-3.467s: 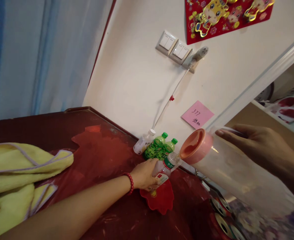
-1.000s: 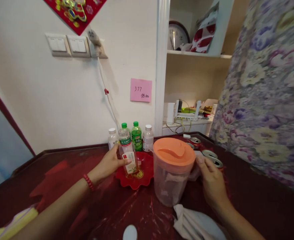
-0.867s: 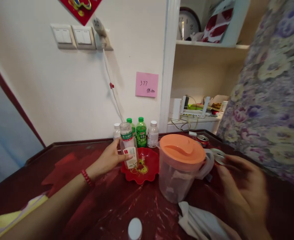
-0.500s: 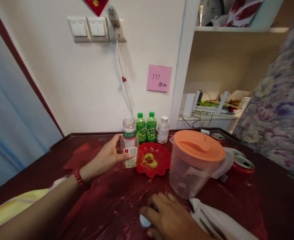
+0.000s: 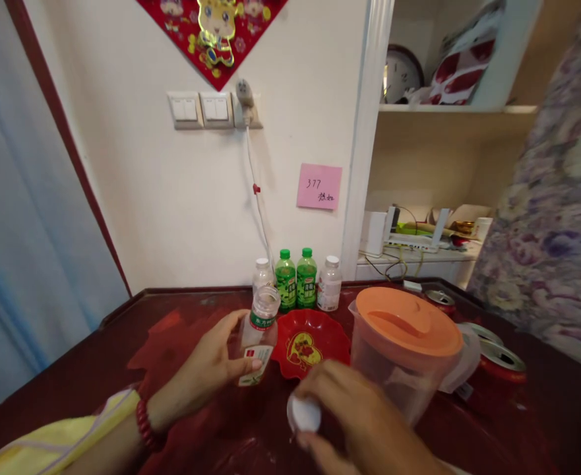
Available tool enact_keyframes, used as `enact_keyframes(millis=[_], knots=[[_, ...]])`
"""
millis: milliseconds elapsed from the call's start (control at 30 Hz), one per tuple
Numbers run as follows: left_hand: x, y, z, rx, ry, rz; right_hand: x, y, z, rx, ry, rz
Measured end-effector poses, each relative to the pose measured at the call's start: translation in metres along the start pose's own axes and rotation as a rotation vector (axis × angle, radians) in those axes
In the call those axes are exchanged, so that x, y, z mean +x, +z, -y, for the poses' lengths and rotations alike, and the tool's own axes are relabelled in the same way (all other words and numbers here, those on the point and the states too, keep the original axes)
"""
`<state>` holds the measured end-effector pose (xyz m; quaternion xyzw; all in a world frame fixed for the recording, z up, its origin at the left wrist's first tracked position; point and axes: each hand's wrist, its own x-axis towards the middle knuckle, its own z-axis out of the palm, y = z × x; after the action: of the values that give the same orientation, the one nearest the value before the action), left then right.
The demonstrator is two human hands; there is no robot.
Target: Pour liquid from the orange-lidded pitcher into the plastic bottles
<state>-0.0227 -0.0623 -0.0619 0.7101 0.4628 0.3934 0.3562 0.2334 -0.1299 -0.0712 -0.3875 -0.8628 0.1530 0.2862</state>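
Observation:
My left hand grips a small clear plastic bottle with a green neck band and no cap, tilted a little to the right above the dark red table. My right hand is raised low in the middle and pinches a white bottle cap between its fingers, just right of and below the bottle's body. A red scalloped dish lies right behind the cap. A clear pitcher with an orange lid stands to the right of the dish.
Two green bottles and two clear white-capped bottles stand against the wall. Opened cans lie right of the pitcher. A yellow cloth lies at the lower left. A flowered cloth surface rises at the right.
My right hand let go of the pitcher handle, came down to the white cap on the table and has lifted it. My left hand has raised and tilted the open bottle.

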Motion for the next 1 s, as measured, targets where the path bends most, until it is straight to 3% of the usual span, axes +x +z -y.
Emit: enact_keyframes(millis=[67, 133, 233, 400, 633, 800, 1000], knots=[[0.002, -0.002, -0.007, 0.020, 0.027, -0.018, 0.012, -0.032, 0.013, 0.086, -0.088, -0.298], [0.004, -0.003, -0.013, 0.059, 0.064, -0.029, 0.025, -0.053, 0.024, 0.079, -0.139, -0.512], [0.005, -0.002, -0.015, 0.113, 0.115, -0.017, 0.041, -0.056, 0.029, 0.092, -0.148, -0.609], [0.003, 0.002, -0.001, 0.079, 0.184, 0.064, 0.052, -0.040, 0.026, 0.146, -0.078, -0.407], [0.007, -0.004, 0.023, 0.122, 0.246, 0.109, 0.053, -0.043, 0.020, 0.116, -0.026, -0.257], [0.006, -0.004, 0.022, 0.166, 0.297, 0.130, 0.052, -0.045, 0.019, 0.079, -0.016, -0.160], [-0.002, -0.006, 0.017, 0.236, 0.331, 0.079, 0.056, -0.036, 0.025, -0.152, 0.181, -0.139]])
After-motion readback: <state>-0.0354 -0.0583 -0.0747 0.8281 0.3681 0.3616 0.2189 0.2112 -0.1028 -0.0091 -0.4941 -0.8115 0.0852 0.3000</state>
